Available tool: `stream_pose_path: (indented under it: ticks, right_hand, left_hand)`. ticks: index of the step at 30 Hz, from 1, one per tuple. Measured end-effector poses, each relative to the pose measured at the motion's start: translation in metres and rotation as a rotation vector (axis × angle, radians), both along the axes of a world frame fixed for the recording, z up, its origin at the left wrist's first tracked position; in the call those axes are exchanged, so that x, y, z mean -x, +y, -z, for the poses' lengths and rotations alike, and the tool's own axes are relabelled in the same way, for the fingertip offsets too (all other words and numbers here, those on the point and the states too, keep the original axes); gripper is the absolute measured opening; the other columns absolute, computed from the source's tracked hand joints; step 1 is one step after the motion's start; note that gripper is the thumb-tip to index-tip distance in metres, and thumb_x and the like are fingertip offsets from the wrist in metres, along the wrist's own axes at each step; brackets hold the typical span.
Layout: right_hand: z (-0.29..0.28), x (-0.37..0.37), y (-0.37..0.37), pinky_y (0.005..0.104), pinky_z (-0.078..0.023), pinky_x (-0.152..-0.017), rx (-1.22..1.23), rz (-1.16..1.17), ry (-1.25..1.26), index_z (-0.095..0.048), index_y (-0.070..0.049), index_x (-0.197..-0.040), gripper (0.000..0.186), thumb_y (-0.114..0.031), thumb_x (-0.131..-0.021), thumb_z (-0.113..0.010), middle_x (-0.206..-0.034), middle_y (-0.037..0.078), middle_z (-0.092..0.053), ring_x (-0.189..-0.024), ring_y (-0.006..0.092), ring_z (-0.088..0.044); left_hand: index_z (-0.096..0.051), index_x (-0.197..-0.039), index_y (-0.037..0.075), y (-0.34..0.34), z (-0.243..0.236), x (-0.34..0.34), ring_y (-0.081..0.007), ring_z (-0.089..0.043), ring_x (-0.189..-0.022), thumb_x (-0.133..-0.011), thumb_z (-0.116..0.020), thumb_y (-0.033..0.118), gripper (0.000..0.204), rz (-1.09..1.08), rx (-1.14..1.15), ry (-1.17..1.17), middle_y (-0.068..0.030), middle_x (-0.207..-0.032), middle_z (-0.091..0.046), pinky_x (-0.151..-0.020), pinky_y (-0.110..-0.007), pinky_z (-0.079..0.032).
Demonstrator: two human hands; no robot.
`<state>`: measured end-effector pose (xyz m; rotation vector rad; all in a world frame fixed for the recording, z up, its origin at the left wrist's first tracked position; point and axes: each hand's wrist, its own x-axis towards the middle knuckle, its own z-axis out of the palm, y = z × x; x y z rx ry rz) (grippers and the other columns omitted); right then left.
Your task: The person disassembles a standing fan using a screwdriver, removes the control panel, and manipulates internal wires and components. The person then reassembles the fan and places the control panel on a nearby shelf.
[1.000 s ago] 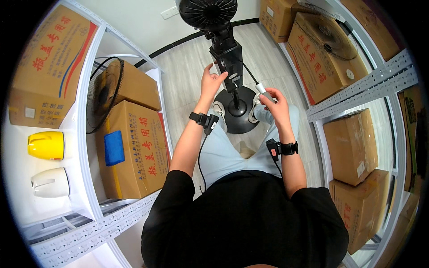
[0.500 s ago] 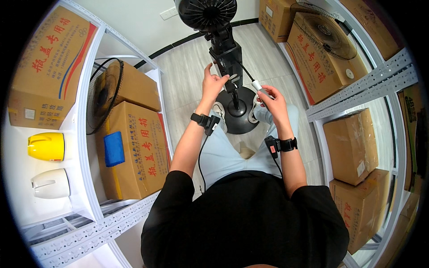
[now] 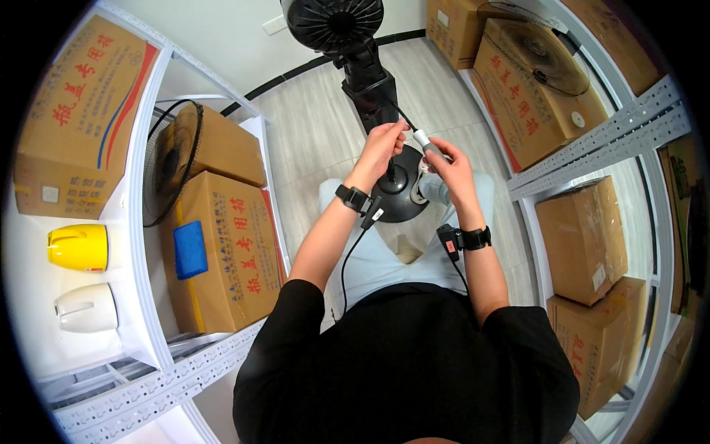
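Observation:
A screwdriver [image 3: 421, 138] with a grey and white handle and a dark shaft is in my right hand [image 3: 453, 168], its fingers closed around the handle. The shaft slants up and left toward the black column of a pedestal fan [image 3: 369, 89]. My left hand [image 3: 381, 150] is beside the shaft, in front of the column, with thumb and fingertips pinched together. Whatever the pinch holds is hidden or too small to make out. The fan's round head [image 3: 342, 24] faces up with no grille on it. Its round base [image 3: 403, 194] stands on the floor between my feet.
White metal shelving flanks me. On the left are cardboard boxes [image 3: 229, 251], a fan grille [image 3: 174, 163], a blue cloth-like piece [image 3: 191, 249], and yellow [image 3: 78, 247] and white [image 3: 86, 308] rounded housings. At right, another grille [image 3: 534, 48] lies on a box [image 3: 518, 103].
My left hand has moved right and slightly down, from the column to beside the screwdriver shaft, and its fingers have closed together. My right hand still grips the screwdriver, nearly unmoved.

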<state>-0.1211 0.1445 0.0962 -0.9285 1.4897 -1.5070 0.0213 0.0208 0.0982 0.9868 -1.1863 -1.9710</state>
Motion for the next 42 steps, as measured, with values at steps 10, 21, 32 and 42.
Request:
stream_pose_path:
  ticks: [10,21,32,42]
  right_hand:
    - [-0.006,0.000,0.014,0.0256,-0.054,-0.071,-0.014,0.024,-0.172,-0.062,-0.004,-0.125,0.038,-0.021,-0.091,-0.070,-0.112,0.010,-0.067,-0.086,0.0177,-0.069]
    - [-0.009,-0.002,0.026,0.0223,-0.051,-0.062,-0.059,-0.053,-0.173,-0.056,-0.002,-0.131,0.040,-0.024,-0.098,-0.062,-0.110,0.009,-0.068,-0.085,0.0145,-0.070]
    - [-0.007,0.020,0.031,0.0230,-0.053,-0.064,-0.093,-0.201,-0.736,-0.052,-0.003,-0.135,0.042,-0.023,-0.099,-0.060,-0.107,0.011,-0.069,-0.085,0.0146,-0.070]
    - [-0.018,-0.001,0.030,0.0204,-0.051,-0.064,-0.103,-0.075,-0.398,-0.054,-0.003,-0.135,0.041,-0.019,-0.098,-0.060,-0.110,0.011,-0.070,-0.084,0.0120,-0.068]
  left_hand:
    - [-0.066,-0.099,0.003,-0.013,0.011,0.019,-0.0069,-0.054,-0.072,-0.097,-0.065,0.021,0.018,-0.018,-0.135,0.189,-0.0010,-0.085,-0.063,-0.065,-0.021,-0.046]
    - [-0.064,-0.093,0.005,-0.019,0.009,0.017,-0.0093,-0.058,-0.073,-0.093,-0.070,0.019,0.016,-0.071,-0.204,0.190,-0.0032,-0.083,-0.064,-0.064,-0.023,-0.050]
    - [-0.063,-0.099,0.001,-0.014,0.004,0.016,-0.0152,-0.062,-0.084,-0.094,-0.068,0.014,0.015,-0.074,-0.223,0.298,-0.0089,-0.093,-0.067,-0.077,-0.028,-0.054]
    - [-0.060,-0.104,0.000,-0.021,0.015,0.013,-0.0169,-0.063,-0.088,-0.094,-0.067,0.014,0.019,-0.121,-0.181,0.245,-0.0124,-0.101,-0.068,-0.078,-0.031,-0.054]
